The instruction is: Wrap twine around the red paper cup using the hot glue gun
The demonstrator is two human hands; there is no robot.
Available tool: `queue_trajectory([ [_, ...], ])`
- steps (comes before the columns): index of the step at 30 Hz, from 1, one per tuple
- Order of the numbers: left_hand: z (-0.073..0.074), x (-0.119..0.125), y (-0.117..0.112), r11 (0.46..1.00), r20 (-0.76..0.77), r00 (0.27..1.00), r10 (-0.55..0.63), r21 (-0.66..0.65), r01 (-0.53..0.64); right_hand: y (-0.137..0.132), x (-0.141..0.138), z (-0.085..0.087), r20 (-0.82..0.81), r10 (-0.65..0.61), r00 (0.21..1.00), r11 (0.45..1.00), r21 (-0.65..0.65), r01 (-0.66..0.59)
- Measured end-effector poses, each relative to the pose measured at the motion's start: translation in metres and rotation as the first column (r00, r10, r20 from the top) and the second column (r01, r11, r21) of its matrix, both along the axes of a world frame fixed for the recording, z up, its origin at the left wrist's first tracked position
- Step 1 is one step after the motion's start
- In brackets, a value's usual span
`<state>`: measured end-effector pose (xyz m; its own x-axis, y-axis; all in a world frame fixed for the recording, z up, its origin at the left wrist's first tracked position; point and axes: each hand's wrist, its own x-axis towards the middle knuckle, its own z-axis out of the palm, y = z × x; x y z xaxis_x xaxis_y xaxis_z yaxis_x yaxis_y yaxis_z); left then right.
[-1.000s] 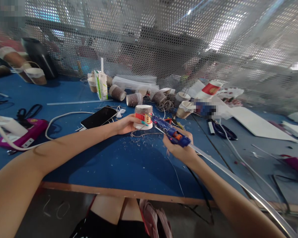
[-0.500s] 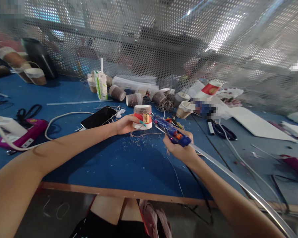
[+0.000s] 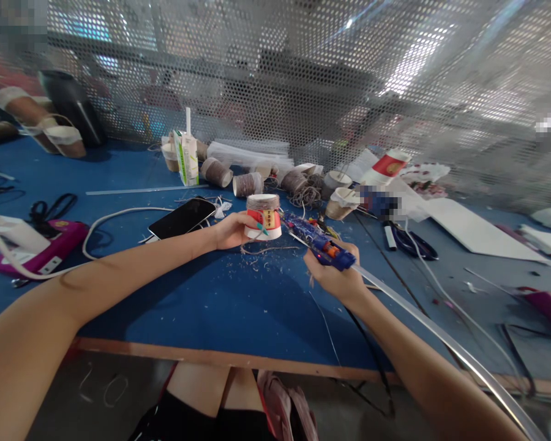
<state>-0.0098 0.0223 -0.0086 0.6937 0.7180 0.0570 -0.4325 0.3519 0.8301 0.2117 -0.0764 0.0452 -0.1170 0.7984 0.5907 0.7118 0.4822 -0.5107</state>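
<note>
My left hand (image 3: 234, 230) grips a red and white paper cup (image 3: 270, 230), fingers round its left side. Grey-brown twine (image 3: 263, 203) is wound about the cup near its upper end. In my right hand (image 3: 335, 272) is a blue glue gun (image 3: 319, 242), its nozzle end pointing at the cup's right side. Whether the nozzle touches the cup I cannot tell. A long clear glue stick (image 3: 422, 318) runs out of the gun's back, over my right forearm. Below the cup a loose piece of twine (image 3: 270, 249) lies among small scraps.
A phone (image 3: 183, 218) and a pink power strip (image 3: 50, 248) with a white cable lie at left. Behind the cup are several twine-wrapped cups (image 3: 248, 184), a drink carton (image 3: 187, 158) and a twine tangle (image 3: 307, 195). Scissors (image 3: 413, 240) and a white board (image 3: 482, 229) lie at right.
The cup has turned slightly in my left hand, its yellow label shifting a little to the left. My right hand and the glue gun have moved very slightly right.
</note>
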Motion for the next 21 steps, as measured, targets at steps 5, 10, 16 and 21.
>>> queue_trajectory([
  [5, 0.0, 0.0, -0.001, 1.0, 0.011, 1.0, 0.002, -0.006, -0.002, 0.001, 0.002, -0.005, -0.024, -0.029, 0.999, 0.998, -0.048, 0.028],
  [10, 0.001, -0.001, 0.0, 1.0, 0.022, 1.0, -0.015, -0.009, 0.015, 0.006, 0.007, -0.013, -0.061, -0.02, 0.998, 0.998, -0.064, 0.016],
  [16, -0.002, -0.002, 0.002, 0.999, 0.02, 1.0, -0.008, -0.044, 0.009, 0.006, 0.008, -0.008, -0.019, 0.074, 0.997, 0.997, 0.015, -0.073],
  [21, -0.004, -0.004, 0.004, 0.998, 0.036, 0.999, -0.035, -0.047, 0.037, 0.002, 0.005, -0.004, -0.016, 0.126, 0.992, 0.992, -0.001, -0.126],
])
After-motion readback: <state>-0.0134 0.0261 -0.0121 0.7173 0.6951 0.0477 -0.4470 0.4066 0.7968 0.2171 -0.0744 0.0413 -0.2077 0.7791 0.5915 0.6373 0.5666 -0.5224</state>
